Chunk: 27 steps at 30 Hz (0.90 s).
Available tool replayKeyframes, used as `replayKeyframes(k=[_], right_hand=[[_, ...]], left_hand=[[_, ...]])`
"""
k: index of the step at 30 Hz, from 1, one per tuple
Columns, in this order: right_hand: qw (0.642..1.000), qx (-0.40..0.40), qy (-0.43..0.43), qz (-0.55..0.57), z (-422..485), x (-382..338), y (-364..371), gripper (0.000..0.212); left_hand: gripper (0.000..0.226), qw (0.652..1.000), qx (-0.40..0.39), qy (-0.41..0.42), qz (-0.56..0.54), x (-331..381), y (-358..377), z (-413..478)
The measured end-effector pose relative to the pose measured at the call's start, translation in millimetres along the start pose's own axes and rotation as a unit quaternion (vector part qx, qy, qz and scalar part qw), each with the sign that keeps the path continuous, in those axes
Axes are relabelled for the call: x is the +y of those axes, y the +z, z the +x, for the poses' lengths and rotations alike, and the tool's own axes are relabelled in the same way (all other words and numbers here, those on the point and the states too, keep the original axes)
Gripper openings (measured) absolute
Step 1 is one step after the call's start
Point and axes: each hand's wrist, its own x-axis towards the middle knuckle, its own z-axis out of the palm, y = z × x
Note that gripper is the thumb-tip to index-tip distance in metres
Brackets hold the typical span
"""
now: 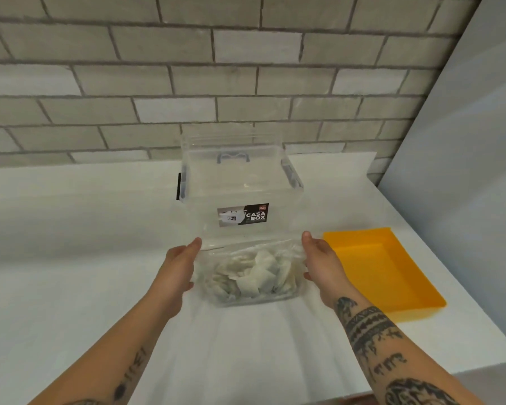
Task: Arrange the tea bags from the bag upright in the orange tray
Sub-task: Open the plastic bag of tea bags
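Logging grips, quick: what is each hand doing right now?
Left hand: holds the clear bag by its left side.
Right hand: holds the bag's right side.

One cam only, worn on the person's head, wide-angle. It looks fwd and steeply down across the white table (70, 258), facing the brick wall (129, 83) at the table's far edge. It's v. close in: both forearms run up from the bottom edge, with the left hand (180, 267) and right hand (319, 264) near mid-frame. The orange tray (392, 287) falls right of centre. Brick lines bow toward the pic's edges.
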Motion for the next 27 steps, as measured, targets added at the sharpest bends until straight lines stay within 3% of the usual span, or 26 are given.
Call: replayKeyframes(k=[3, 7, 12, 17, 23, 27], right_hand=[[0.999, -0.006, 0.03, -0.023, 3, 1, 3, 0.057], [0.99, -0.028, 0.118, 0.072, 5, -15, 1, 0.066], [0.983, -0.019, 0.017, 0.184, 11, -26, -8, 0.047], [0.968, -0.084, -0.114, 0.209, 2, -49, -24, 0.016], [0.95, -0.068, -0.176, 0.247, -7, -49, -32, 0.011], [0.955, -0.069, -0.179, 0.228, -7, -48, -31, 0.009]], left_hand=[[0.04, 0.999, -0.006, -0.003, -0.037, 1, 9, 5], [0.022, 0.997, 0.007, 0.045, -0.067, 6, 14, 3], [0.01, 0.985, 0.015, 0.115, -0.128, 11, 13, -6], [0.019, 0.958, -0.017, 0.221, -0.181, 36, 0, -20], [0.043, 0.936, -0.127, 0.278, -0.174, 51, -21, -36], [0.026, 0.927, -0.24, 0.273, -0.088, 67, -40, -45]])
